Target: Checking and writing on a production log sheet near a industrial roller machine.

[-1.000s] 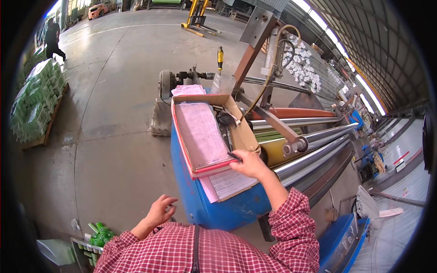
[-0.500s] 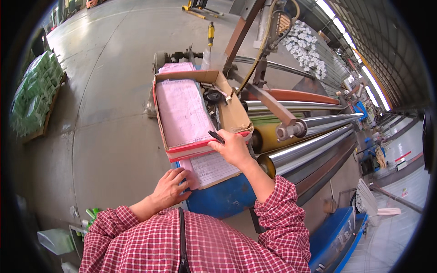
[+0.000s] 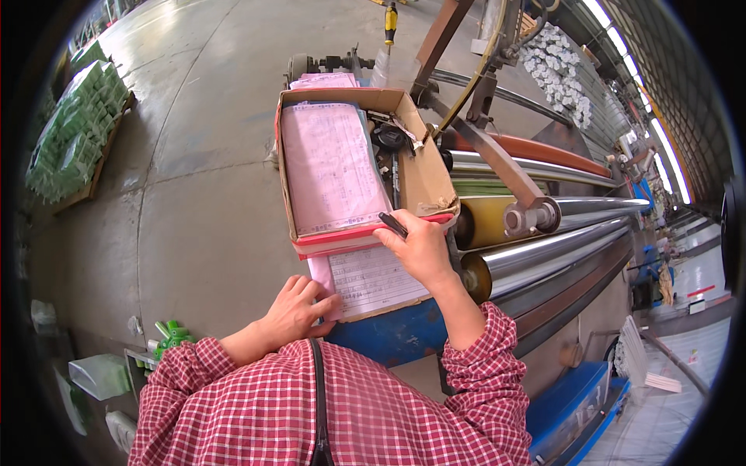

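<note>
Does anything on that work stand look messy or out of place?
A little. The cardboard box looks worn, its flaps bent and ragged, and it overhangs the white form that the left hand steadies. The right hand holds a dark pen. Nothing spilled.

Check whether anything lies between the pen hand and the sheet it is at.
Nothing visible does. The right hand holds a dark pen directly over the white sheet, just below the box edge. The left hand presses the sheet's lower left corner.
</note>
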Demonstrator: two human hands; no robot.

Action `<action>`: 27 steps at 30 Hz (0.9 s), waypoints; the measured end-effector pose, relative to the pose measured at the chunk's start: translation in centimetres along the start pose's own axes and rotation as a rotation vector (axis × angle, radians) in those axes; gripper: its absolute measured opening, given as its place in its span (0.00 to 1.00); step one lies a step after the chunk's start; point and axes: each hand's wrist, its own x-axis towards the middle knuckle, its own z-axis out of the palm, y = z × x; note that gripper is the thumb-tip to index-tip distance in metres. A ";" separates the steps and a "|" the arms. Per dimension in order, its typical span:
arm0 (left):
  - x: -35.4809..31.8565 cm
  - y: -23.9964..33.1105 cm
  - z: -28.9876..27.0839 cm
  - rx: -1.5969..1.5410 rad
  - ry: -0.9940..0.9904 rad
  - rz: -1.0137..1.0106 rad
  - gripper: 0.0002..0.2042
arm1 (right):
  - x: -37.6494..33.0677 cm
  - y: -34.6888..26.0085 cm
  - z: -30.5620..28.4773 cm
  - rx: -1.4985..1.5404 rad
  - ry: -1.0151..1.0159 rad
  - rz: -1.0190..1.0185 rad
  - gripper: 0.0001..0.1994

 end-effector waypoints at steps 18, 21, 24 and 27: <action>-40.0 -8.2 10.1 -0.578 -1.104 -1.049 0.19 | -5.6 5.7 -0.4 1.326 0.348 0.146 0.38; -39.4 -7.2 10.8 -0.542 -1.071 -1.018 0.19 | -6.6 6.8 1.0 1.476 0.157 0.124 0.36; -37.9 -7.4 11.3 -0.516 -1.020 -0.980 0.19 | -6.9 7.0 3.0 1.435 0.279 0.272 0.33; -35.7 -7.9 11.2 -0.519 -0.960 -0.956 0.19 | -6.9 7.4 3.2 1.483 0.290 0.299 0.31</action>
